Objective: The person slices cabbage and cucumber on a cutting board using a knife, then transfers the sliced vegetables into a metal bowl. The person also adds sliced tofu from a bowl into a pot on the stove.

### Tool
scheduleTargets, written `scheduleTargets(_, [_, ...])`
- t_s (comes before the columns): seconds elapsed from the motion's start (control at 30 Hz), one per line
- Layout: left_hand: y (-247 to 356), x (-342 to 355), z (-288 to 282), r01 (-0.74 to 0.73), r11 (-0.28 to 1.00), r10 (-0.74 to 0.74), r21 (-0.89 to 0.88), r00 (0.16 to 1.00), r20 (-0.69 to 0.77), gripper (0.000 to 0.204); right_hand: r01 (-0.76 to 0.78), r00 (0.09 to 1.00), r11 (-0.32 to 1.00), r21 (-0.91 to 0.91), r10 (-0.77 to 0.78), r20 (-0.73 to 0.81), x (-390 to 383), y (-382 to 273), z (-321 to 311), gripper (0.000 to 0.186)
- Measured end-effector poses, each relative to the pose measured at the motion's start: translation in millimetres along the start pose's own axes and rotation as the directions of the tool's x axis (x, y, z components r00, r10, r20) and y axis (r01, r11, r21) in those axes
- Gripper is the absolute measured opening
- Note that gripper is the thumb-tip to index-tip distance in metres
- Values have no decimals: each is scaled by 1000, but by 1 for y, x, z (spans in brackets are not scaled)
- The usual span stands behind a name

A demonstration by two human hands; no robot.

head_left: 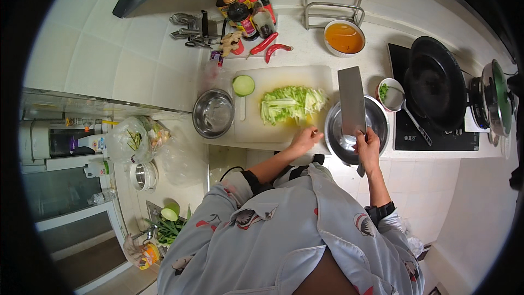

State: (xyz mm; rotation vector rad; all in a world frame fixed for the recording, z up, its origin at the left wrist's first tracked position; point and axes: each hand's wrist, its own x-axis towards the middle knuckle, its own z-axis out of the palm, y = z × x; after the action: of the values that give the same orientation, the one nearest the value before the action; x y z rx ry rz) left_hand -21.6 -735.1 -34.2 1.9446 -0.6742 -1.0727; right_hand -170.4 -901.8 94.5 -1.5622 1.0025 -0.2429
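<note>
My right hand (368, 146) grips a cleaver (352, 98) by its handle, its broad blade pointing away from me over a steel bowl (383, 131) at the counter's front edge. A pile of shredded pale green vegetable (292, 105) lies on a white cutting board (262, 79), with wet yellowish patches around it. Near the board's front edge, left of the bowl, my left hand (305, 140) has its fingers curled in. Whether anything is between them is too small to see. A cut piece of round green vegetable (243, 86) sits at the board's left.
Another steel bowl (213, 113) stands left of the board. Behind are red chillies (264, 43), ginger (230, 43), sauce bottles (243, 19) and a bowl of orange liquid (344, 38). A black wok (435, 83) and a small bowl of chopped greens (388, 92) are to the right.
</note>
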Motion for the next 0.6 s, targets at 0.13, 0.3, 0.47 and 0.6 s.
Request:
scheduleTargets(0.13, [-45, -44, -80, 3, 879, 220, 476, 884, -413, 30, -12, 1000, 999, 50, 13, -28, -26, 1, 42, 21])
scheduleTargets(0.3, [-100, -95, -161, -15, 606, 372, 795, 889, -267, 59, -24, 993, 997, 78, 33, -111, -44, 13, 100, 20])
scheduleTargets(0.47, [-126, -102, -186, -159, 478, 375, 864, 926, -37, 69, -23, 982, 997, 80, 37, -184, -46, 33, 139, 25])
scheduleTargets(0.6, [-147, -100, -186, -184, 428, 460, 885, 887, -38, 60, -20, 977, 998, 68, 33, -210, -44, 41, 140, 27])
